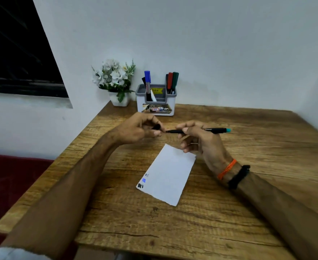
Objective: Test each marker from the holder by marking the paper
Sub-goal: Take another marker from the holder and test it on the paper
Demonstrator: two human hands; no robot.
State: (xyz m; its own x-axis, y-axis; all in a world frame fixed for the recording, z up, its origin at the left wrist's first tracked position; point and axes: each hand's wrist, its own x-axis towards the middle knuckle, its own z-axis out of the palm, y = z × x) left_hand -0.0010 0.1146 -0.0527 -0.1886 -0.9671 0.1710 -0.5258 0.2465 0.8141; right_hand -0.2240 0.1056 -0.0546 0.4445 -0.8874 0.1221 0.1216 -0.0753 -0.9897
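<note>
My right hand [197,139] pinches a slim black marker [213,130] with a teal end, held level above the table with its tip pointing left. My left hand [137,129] grips the small black cap [156,126], a short gap away from the tip. Below both hands lies the white paper [169,175], with a black, a blue and a faint grey mark near its left corner. The grey and white holder [155,102] stands at the back of the table. It holds a blue marker [147,79], a black one, and red, green and dark markers [172,79].
A white pot of artificial white flowers [115,81] stands left of the holder by the wall. The wooden table [248,194] meets walls at the back and right. A dark red seat [10,177] lies to the left, below a dark window.
</note>
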